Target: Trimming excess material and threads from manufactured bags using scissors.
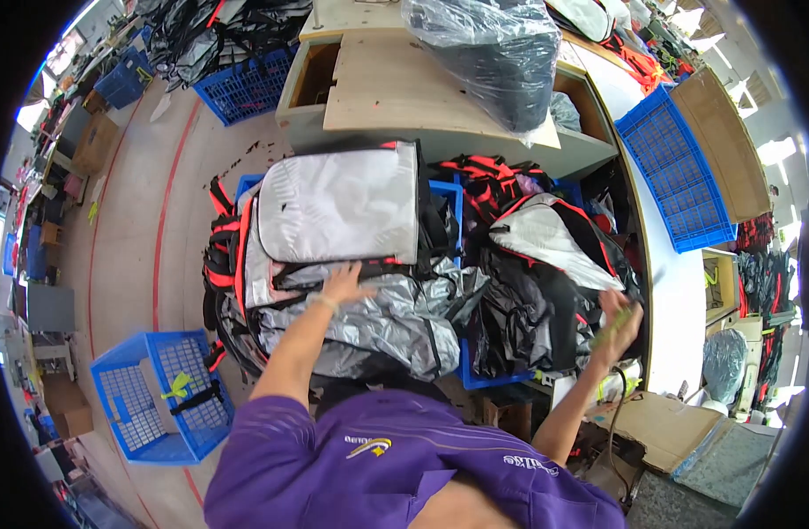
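Note:
My left hand [345, 284] lies with its fingers spread on a crumpled silver fabric lining [369, 322]. Just beyond its fingertips is a silver-fronted bag [338, 207] with black edges and red trim, on top of a pile of bags. Off to the right, my right hand [618, 328] is curled round a small yellow-green thing [612, 324], whose kind is too blurred to make out. It is raised near another silver and black bag [545, 231] with red piping, which rests on more black and silver bags.
Blue crates sit under both piles. A blue crate [162, 397] stands on the floor at the left, and another [678, 172] stands on the white table [678, 304] at the right. Ahead, a wooden desk [382, 84] carries a plastic-wrapped black bundle [493, 66].

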{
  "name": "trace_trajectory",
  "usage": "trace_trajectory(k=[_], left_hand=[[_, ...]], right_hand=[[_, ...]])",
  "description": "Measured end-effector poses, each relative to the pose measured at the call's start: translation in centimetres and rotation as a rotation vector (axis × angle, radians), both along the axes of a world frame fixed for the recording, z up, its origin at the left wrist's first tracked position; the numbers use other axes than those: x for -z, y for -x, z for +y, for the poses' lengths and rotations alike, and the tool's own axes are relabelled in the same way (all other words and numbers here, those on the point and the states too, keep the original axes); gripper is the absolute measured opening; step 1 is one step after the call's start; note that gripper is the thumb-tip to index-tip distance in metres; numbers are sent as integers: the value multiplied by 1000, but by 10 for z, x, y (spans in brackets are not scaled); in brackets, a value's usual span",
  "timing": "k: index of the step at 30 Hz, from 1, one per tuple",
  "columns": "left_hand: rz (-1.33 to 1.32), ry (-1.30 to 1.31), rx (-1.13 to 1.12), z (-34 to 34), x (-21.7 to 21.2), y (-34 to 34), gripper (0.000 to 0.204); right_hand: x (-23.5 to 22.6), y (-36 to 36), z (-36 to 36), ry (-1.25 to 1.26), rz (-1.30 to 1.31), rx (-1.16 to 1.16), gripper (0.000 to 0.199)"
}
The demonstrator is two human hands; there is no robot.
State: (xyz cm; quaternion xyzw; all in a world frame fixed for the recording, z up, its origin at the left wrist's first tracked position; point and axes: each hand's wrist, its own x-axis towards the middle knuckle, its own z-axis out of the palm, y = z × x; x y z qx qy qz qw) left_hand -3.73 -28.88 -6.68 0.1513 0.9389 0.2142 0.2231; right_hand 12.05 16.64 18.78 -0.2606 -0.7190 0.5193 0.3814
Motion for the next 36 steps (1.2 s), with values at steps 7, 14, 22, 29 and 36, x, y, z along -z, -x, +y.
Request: trace_trajectory(k=[7, 14, 22, 29, 36], left_hand=[[-126, -99, -65, -16, -28, -84, 92], [-115, -291, -56, -29, -62, -110, 85], [558, -283, -346, -87, -161, 120, 33], [493, -236, 317, -124, -164, 155, 104], [326, -46, 147, -83, -260, 39, 74]], right_hand=[[156, 268, -122, -71, -67, -637, 45], [235, 323, -207, -211, -443, -395, 48], [148, 233, -266, -28, -159, -669, 31], [56, 120, -294, 209, -35, -763, 24], [8, 92, -251, 139, 40, -653, 33]])
